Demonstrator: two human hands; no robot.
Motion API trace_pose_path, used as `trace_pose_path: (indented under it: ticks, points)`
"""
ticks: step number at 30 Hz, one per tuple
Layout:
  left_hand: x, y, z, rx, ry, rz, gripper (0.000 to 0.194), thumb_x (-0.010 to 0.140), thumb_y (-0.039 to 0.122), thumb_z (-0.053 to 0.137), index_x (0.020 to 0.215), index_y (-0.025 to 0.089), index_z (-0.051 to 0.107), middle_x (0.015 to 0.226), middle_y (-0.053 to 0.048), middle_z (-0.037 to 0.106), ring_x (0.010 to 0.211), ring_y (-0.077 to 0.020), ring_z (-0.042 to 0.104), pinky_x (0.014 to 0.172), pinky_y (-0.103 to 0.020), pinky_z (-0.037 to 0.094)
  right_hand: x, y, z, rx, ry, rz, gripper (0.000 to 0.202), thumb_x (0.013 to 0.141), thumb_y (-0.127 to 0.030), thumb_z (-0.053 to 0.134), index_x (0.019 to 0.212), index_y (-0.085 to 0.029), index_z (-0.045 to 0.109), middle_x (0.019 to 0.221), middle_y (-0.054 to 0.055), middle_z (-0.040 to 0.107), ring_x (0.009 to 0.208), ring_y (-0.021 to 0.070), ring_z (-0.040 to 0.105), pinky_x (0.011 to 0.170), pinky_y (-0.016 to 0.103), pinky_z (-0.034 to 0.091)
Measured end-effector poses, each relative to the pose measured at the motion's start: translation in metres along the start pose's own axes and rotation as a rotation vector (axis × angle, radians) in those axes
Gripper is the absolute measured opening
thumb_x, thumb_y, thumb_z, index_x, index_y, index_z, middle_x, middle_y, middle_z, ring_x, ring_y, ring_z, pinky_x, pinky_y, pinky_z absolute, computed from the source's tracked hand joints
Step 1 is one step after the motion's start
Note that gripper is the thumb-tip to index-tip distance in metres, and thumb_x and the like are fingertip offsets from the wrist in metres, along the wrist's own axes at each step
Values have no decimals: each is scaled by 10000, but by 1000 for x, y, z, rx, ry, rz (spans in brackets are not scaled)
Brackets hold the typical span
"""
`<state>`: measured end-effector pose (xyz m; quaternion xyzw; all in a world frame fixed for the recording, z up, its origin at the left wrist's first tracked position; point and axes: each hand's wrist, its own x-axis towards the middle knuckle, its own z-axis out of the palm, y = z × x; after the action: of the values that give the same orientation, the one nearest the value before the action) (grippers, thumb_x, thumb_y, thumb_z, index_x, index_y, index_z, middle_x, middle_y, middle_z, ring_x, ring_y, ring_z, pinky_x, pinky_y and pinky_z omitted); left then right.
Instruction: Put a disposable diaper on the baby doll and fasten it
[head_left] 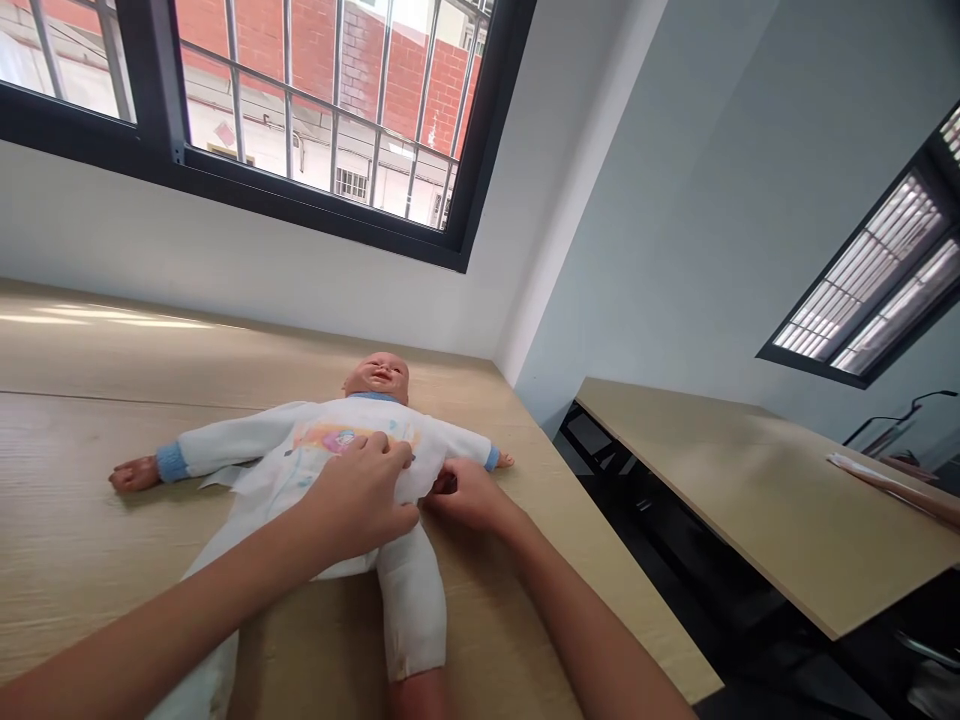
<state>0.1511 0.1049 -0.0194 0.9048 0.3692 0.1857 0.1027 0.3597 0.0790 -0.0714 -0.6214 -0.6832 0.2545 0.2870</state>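
A baby doll (416, 600) in a white outfit with blue cuffs and collar lies on its back on the wooden table, arms spread. A thin white cloth (424, 462) lies across its chest and belly, over a coloured print. My left hand (367, 485) rests on the doll's belly over the cloth, fingers bent; whether it pinches any fabric is hidden. At the doll's side, to the right, my right hand (466, 495) has its thumb and fingers curled together at the cloth's edge, and what they hold is hidden.
The wooden table (67, 520) stands against a wall under a barred window (322, 100). Its right edge runs down to the lower right, past a dark gap. Beyond is a second table (720, 470) with a long pale item (892, 485) on it.
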Motion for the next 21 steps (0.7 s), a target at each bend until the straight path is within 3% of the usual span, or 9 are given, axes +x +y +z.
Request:
trace_pose_path:
  ticks: [3, 5, 8, 10, 13, 17, 21]
  points:
    - [-5, -2, -12, -33, -51, 76, 371, 737, 284, 595, 1104, 230, 606, 1018, -101, 581, 985, -309, 527, 866, -412, 428, -4, -4, 0, 22, -20, -25, 89, 747, -240, 689, 767, -160, 655, 739, 2, 662, 634, 126, 532, 548, 215, 373]
    - [-11, -5, -24, -78, -196, 149, 453, 741, 372, 637, 1187, 305, 596, 1059, -82, 575, 1016, -318, 524, 867, -417, 439, -5, -6, 0, 35, -22, -30, 133, 766, -280, 688, 781, -150, 661, 741, 11, 662, 638, 132, 532, 548, 221, 374]
    - [-19, -7, -32, -90, -359, 188, 575, 600, 398, 767, 1158, 364, 635, 1213, -71, 533, 1134, -379, 481, 899, -459, 440, -5, -6, 0, 54, -20, -31, 172, 781, -310, 681, 798, -139, 673, 735, 17, 660, 649, 135, 527, 550, 222, 372]
    - [-22, -4, -29, -34, -322, 190, 493, 586, 244, 739, 1065, 344, 680, 1257, -73, 512, 1189, -403, 440, 935, -489, 414, -4, -6, 0, 63, -19, -33, 151, 774, -289, 679, 785, -139, 673, 716, 9, 651, 643, 129, 517, 548, 217, 362]
    - [-22, 3, -26, 9, -267, 190, 453, 625, 72, 578, 992, 311, 694, 1148, -73, 541, 1115, -344, 478, 903, -444, 421, -2, -4, 0, 80, -20, -32, 142, 782, -280, 664, 790, -138, 674, 720, 7, 650, 635, 122, 517, 542, 212, 356]
    - [-12, 3, -45, -141, -274, 184, 282, 714, 116, 521, 915, 246, 669, 922, -26, 581, 851, -219, 531, 795, -311, 438, -1, -1, -1, 92, -11, -2, 157, 813, -278, 625, 838, -138, 693, 748, 23, 661, 634, 123, 535, 541, 213, 367]
    - [-1, -9, -73, -318, -304, 164, 197, 731, 180, 500, 877, 238, 620, 856, 27, 626, 802, -181, 551, 698, -239, 442, -2, -3, -3, 88, 11, 0, 110, 807, -220, 600, 772, -145, 673, 683, 2, 615, 611, 111, 496, 535, 213, 337]
